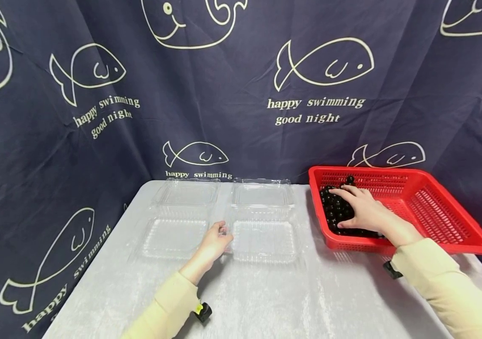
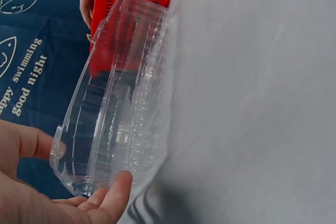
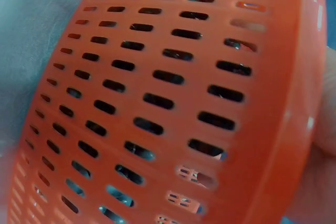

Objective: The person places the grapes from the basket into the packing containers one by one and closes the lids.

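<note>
In the head view my left hand (image 1: 215, 241) is at the left side of a clear plastic clamshell box (image 1: 265, 256), the right one of two. The left wrist view shows the thumb at the box's rim (image 2: 59, 148) and the fingers around its near end, holding it. My right hand (image 1: 364, 209) is inside a red perforated basket (image 1: 469, 235), thumb and fingers spread over a pile of glossy black balls (image 1: 335, 207); nothing is visibly gripped. In the right wrist view the basket's slotted wall (image 3: 173, 93) hides most of this hand.
A second clear clamshell box (image 1: 173, 256) lies to the left, its lid (image 1: 188, 193) folded back. The right box's lid (image 1: 262, 194) is also folded back. Both stand on a pale cloth-covered table (image 1: 266, 301). A dark fish-print curtain (image 1: 232, 94) borders the table behind and at the sides.
</note>
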The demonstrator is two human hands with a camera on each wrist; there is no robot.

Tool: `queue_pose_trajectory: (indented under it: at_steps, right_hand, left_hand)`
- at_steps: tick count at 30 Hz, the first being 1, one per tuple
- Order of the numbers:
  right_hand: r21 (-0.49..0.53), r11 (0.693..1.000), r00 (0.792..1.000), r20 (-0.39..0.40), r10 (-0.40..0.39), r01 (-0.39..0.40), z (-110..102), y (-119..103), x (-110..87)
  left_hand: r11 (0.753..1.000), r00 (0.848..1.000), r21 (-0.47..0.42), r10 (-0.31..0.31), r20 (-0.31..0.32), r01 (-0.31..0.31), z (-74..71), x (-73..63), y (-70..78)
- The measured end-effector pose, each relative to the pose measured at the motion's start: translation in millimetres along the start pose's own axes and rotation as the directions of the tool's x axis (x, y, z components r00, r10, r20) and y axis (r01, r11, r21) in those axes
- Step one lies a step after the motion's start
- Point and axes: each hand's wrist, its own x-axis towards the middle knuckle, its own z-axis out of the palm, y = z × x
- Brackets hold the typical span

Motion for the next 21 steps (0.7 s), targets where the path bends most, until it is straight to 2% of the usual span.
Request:
queue_pose_trajectory:
  at_steps: [7, 13, 21]
  right_hand:
    - [-0.002, 0.998, 0.998, -0.021, -0.059, 0.059, 8, 5, 1.9]
    - [0.010, 0.991, 0.991, -0.021, -0.130, 0.130, 9, 10, 2.3]
    - [-0.001, 0.984, 0.984, 0.008, -0.178, 0.178, 9, 16, 7.5]
  left_hand:
    - [0.990, 1.000, -0.139, -0.020, -0.007, 0.019, 2.1, -0.9, -4.6]
    - [0.970, 0.999, -0.237, -0.054, 0.006, 0.053, 4.1, -1.4, -7.8]
    - [0.949, 0.997, -0.306, -0.073, 0.029, 0.078, 3.7, -4.0, -8.7]
